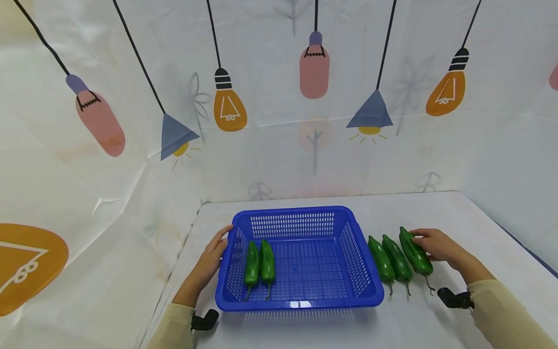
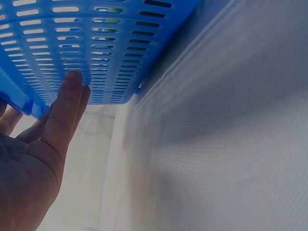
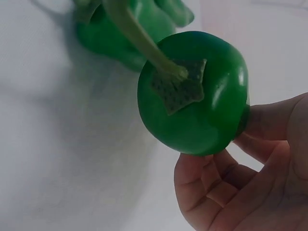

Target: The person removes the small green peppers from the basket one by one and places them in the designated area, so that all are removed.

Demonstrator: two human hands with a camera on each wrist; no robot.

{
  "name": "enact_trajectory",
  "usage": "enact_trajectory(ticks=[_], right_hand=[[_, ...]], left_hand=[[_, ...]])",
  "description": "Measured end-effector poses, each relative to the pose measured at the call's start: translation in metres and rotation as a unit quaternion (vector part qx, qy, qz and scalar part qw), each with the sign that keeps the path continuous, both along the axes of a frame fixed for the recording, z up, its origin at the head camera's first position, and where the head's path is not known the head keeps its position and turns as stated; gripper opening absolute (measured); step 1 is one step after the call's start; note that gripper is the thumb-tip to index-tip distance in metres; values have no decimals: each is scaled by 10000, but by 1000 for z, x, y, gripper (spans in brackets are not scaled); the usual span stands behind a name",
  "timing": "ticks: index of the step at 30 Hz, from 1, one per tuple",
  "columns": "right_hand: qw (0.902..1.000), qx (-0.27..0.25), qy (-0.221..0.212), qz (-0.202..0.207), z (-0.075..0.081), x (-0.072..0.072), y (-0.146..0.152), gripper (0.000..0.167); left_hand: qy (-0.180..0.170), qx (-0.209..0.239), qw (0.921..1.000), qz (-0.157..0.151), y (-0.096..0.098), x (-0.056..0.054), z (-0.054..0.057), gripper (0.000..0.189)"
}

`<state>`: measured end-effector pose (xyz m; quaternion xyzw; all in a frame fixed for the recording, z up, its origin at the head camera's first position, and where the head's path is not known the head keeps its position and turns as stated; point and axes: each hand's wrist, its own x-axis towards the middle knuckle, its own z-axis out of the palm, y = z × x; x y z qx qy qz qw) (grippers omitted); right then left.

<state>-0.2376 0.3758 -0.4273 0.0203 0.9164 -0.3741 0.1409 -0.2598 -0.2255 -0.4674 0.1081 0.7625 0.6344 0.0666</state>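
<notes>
At lower right, right hand point(image 1: 440, 245) is pinching long green pepper point(image 1: 415, 253), probably needing carrying leftward; left hand point(image 1: 211, 255), straight-fingered, is touching blue plastic basket point(image 1: 340, 303).

Honestly looks like a little makeshift booth to me: pale, wrinkly sheeting point(image 1: 270, 160) closes in a white table point(image 1: 414, 211) at the back and both sides. Creases show up clearly on the left. It's printed with orange bulbs point(image 1: 230, 110), pink bulbs point(image 1: 314, 75) and blue lampshades point(image 1: 370, 111) dangling on black cords point(image 1: 316, 14), plus faint grey plant shapes point(image 1: 315, 150). Can't tell whether the booth sits in a home, a studio or somewhere else.
</notes>
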Motion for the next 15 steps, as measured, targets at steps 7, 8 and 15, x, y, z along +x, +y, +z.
enact_trajectory(ticks=[7, 8, 15], right_hand=[[9999, 36, -129, -32, -9, 0, 6, 48], [9999, 40, -142, -37, -10, -1, 6, 48], [9997, 115, -199, -45, -16, -4, 6, 48]], left_hand=[[-16, 12, 10000, -15, -1, -1, 0, 45], [-10, 2, 10000, -10, -1, -1, 0, 45], [-11, 39, 10000, -13, -1, -2, -1, 44]])
